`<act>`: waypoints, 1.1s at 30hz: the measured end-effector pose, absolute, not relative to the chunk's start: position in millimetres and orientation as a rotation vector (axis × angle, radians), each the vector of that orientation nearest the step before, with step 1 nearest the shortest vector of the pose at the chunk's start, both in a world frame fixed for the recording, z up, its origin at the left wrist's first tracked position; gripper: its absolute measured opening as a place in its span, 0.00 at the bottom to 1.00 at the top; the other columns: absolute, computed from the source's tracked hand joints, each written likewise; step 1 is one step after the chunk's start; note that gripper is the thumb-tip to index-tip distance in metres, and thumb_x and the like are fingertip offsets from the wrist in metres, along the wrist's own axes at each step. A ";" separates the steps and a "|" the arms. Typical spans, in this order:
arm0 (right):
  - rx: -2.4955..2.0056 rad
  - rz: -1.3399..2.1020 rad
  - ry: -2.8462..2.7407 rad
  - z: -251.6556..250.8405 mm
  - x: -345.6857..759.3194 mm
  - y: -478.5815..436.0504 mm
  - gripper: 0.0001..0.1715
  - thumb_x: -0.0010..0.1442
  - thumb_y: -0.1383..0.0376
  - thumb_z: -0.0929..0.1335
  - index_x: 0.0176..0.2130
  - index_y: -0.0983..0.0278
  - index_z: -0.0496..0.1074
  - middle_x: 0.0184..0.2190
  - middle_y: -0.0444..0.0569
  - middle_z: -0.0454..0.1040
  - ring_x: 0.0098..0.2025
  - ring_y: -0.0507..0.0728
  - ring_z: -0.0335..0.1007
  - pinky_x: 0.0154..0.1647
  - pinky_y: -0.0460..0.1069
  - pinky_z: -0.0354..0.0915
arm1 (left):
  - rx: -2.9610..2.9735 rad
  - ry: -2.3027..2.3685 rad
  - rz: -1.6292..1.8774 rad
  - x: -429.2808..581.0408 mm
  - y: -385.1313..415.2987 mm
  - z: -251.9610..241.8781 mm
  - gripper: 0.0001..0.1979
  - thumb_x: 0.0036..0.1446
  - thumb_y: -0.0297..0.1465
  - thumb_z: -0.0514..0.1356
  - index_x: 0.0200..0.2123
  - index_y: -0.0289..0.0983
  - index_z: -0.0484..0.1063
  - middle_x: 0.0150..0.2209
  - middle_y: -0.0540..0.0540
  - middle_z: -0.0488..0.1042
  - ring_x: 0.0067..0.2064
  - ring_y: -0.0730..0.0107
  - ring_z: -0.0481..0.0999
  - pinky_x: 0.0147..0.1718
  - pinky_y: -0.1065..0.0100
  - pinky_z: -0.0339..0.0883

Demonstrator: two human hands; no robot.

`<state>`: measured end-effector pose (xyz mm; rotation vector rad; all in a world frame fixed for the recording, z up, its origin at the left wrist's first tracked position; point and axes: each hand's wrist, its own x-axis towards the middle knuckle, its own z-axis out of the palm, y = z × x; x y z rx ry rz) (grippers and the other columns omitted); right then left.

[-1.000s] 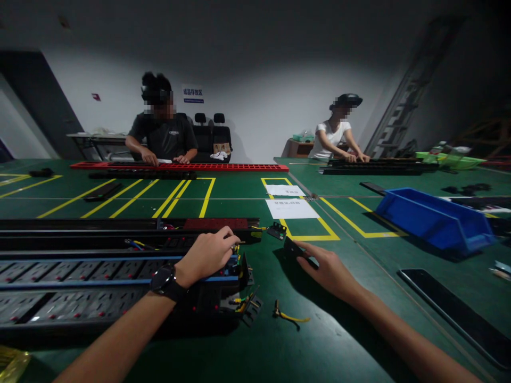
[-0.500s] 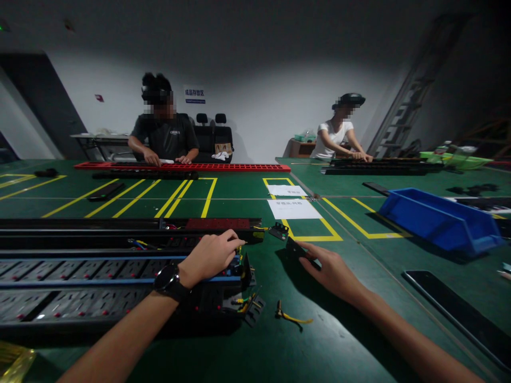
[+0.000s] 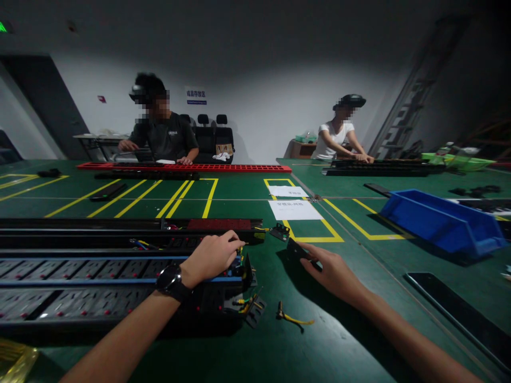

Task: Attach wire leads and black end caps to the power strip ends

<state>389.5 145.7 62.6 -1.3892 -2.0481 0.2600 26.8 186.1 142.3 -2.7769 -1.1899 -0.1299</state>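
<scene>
My left hand [image 3: 213,256], a black watch on its wrist, rests over the right end of the long black strips with sockets [image 3: 91,268]. Its fingers are bent together at the strip's end; whether something small is between them is hidden. My right hand [image 3: 329,268] grips a small flat black plate [image 3: 297,251] between thumb and fingers, just above the green table [image 3: 331,340]. Beyond that plate lies a small black bracket [image 3: 280,231]. A short yellow cable [image 3: 293,319] is on the table between my forearms. Another black end piece [image 3: 254,311] hangs by wires from the nearest strip.
A blue bin [image 3: 439,223] and a dark flat panel [image 3: 459,314] are at the right. Paper sheets [image 3: 295,209] lie ahead. Across the table, two people work at a red frame [image 3: 239,168] and black strips [image 3: 375,167]. Yellow wrapping [image 3: 16,361] is at lower left.
The person at the far left has turned their head and lifted one hand off the red frame, a dark object near it. My hands have hardly moved.
</scene>
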 end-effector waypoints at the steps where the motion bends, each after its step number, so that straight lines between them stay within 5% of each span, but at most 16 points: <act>1: -1.389 0.259 -2.050 62.2 389.8 145.8 0.31 0.69 0.54 0.66 0.68 0.53 0.75 0.45 0.52 0.86 0.40 0.67 0.85 0.42 0.60 0.77 | -2.778 -1.191 -0.128 26.8 186.1 142.2 0.19 0.73 0.26 0.57 0.63 0.40 0.78 0.59 0.40 0.77 0.44 0.58 0.84 0.41 0.59 0.78; 33: -1.406 0.176 -2.070 68.4 388.8 142.1 0.30 0.70 0.54 0.65 0.66 0.58 0.77 0.43 0.54 0.87 0.37 0.65 0.85 0.37 0.58 0.77 | -2.737 -1.194 -0.079 28.0 185.9 139.9 0.19 0.74 0.26 0.59 0.64 0.42 0.77 0.61 0.42 0.77 0.44 0.57 0.85 0.42 0.57 0.81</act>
